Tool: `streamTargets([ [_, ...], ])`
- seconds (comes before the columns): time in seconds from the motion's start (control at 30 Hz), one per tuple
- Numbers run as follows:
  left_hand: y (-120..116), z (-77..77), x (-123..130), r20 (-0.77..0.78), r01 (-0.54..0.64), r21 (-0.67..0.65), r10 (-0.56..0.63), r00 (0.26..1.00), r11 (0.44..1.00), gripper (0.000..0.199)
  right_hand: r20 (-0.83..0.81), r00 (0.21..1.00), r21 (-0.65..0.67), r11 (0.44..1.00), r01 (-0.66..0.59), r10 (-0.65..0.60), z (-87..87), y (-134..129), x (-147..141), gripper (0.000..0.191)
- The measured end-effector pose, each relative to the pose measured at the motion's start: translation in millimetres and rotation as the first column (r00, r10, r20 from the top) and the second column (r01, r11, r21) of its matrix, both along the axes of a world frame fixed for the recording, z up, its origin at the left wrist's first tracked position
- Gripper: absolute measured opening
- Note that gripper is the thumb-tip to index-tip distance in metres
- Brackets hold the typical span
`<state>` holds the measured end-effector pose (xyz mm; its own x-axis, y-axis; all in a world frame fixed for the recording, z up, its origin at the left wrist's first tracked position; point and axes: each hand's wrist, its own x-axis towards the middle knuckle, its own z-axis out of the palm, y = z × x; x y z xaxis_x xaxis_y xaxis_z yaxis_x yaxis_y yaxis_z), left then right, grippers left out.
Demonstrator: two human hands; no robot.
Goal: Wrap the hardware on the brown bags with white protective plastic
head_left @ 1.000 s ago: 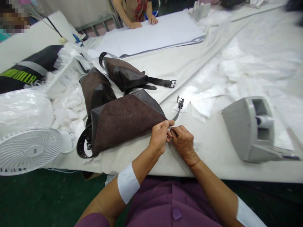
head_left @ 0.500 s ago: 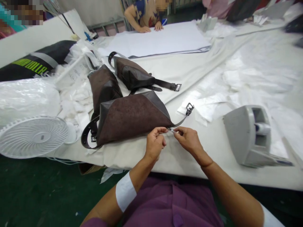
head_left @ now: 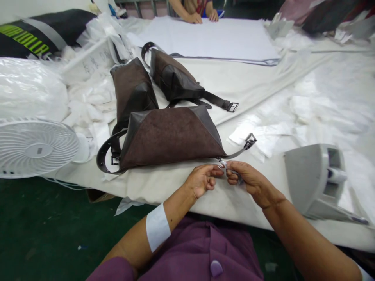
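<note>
A brown suede bag (head_left: 172, 136) with black leather corners lies near the table's front edge, its buckled strap (head_left: 249, 142) sticking out to the right. Just below its right corner, my left hand (head_left: 205, 181) pinches a small shiny metal zipper pull (head_left: 220, 165). Close beside it, my right hand (head_left: 253, 179) is closed on a thin greyish-clear plastic strip (head_left: 240, 178), which shows at the fingertips and under the fingers. The fingertips partly cover the pull. Two similar bags, a left one (head_left: 133, 88) and a far one (head_left: 175, 76), lie behind.
A grey tape dispenser (head_left: 307, 179) stands at the right, a white fan (head_left: 38, 148) at the left. White paper scraps (head_left: 249, 130) and plastic sheets (head_left: 328, 97) cover the table's right side. Across the table, a co-worker's hands (head_left: 202, 17) rest by a white sheet stack (head_left: 216, 39).
The view has shifted downward. My right hand has curled more closely, with the plastic strip now showing under its fingers. My left fingers stay at the zipper pull; the bags lie as before.
</note>
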<state>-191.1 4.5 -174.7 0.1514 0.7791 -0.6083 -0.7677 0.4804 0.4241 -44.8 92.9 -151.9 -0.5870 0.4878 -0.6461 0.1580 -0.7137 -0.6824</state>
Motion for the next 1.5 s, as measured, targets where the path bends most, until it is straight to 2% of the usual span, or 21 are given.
streamTargets([
  [0.07,-0.5,-1.3,0.7,0.011,-0.028,-0.014,0.029,1.000,1.000,0.028,-0.007,1.000,-0.021,1.000,0.010,-0.011,-1.2,0.1,-0.3,0.018],
  [0.3,-1.8,2.5,10.7,-0.132,-0.113,0.059,0.120,0.984,0.992,0.031,-0.021,1.000,0.004,1.000,0.019,-0.019,0.0,-2.8,-2.7,0.018],
  [0.5,-2.5,1.3,13.3,-0.247,-0.200,0.060,0.208,0.946,0.978,0.031,0.137,0.990,0.205,0.979,0.000,-0.029,-1.7,-7.1,-2.7,0.020],
  [0.7,-0.6,-0.8,4.3,-0.236,-0.173,0.051,0.180,0.955,0.984,0.028,-0.024,0.971,0.112,0.965,0.237,-0.236,-7.2,-16.0,-9.9,0.014],
  [0.77,-0.4,3.2,3.2,-0.228,-0.172,0.057,0.181,0.957,0.983,0.027,-0.022,0.958,0.150,0.947,0.285,-0.285,-9.7,-20.5,-13.5,0.013],
  [0.83,-1.2,9.4,4.4,-0.224,-0.183,0.072,0.195,0.955,0.980,0.025,0.018,0.946,0.286,0.909,0.305,-0.323,-11.5,-25.4,-15.7,0.013],
  [0.9,-2.5,16.5,7.2,-0.235,-0.193,0.092,0.210,0.949,0.977,0.023,0.106,0.935,0.514,0.823,0.241,-0.340,-11.9,-30.1,-15.7,0.014],
  [0.93,-2.9,20.0,8.8,-0.248,-0.199,0.102,0.218,0.944,0.975,0.022,0.163,0.925,0.638,0.752,0.167,-0.344,-11.6,-32.4,-15.0,0.014],
  [1.0,-2.6,25.7,12.2,-0.285,-0.209,0.120,0.236,0.929,0.970,0.021,0.269,0.893,0.829,0.559,-0.024,-0.360,-10.4,-36.9,-12.7,0.014],
  [1.03,-1.7,27.9,14.0,-0.305,-0.216,0.127,0.245,0.920,0.968,0.021,0.299,0.879,0.884,0.454,-0.109,-0.372,-9.9,-39.1,-11.3,0.014],
  [1.1,1.3,30.4,17.6,-0.337,-0.224,0.137,0.259,0.905,0.965,0.021,0.318,0.867,0.936,0.271,-0.223,-0.384,-9.7,-43.3,-8.6,0.015],
  [1.17,5.0,30.2,21.9,-0.367,-0.221,0.143,0.259,0.893,0.965,0.022,0.305,0.871,0.952,0.122,-0.280,-0.386,-11.0,-46.6,-6.1,0.017],
  [1.23,7.7,27.2,26.1,-0.426,-0.204,0.156,0.252,0.869,0.967,0.022,0.286,0.875,0.952,0.010,-0.307,-0.391,-13.1,-48.0,-3.8,0.018],
  [1.3,7.8,22.1,28.8,-0.540,-0.145,0.200,0.233,0.809,0.969,0.023,0.263,0.877,0.950,-0.053,-0.309,-0.402,-15.2,-47.6,-1.2,0.017],
  [1.37,5.3,16.5,28.4,-0.710,-0.022,0.281,0.223,0.668,0.959,0.024,0.253,0.879,0.949,-0.071,-0.306,-0.405,-16.9,-46.5,1.6,0.015],
  [1.43,2.3,12.3,24.9,-0.864,0.172,0.347,0.242,0.442,0.922,0.024,0.257,0.879,0.947,-0.077,-0.312,-0.401,-18.6,-45.9,5.1,0.016],
  [1.5,1.7,10.9,19.4,-0.950,0.409,0.309,0.254,0.183,0.859,0.028,0.292,0.868,0.928,-0.100,-0.358,-0.401,-20.7,-46.4,9.2,0.019],
])
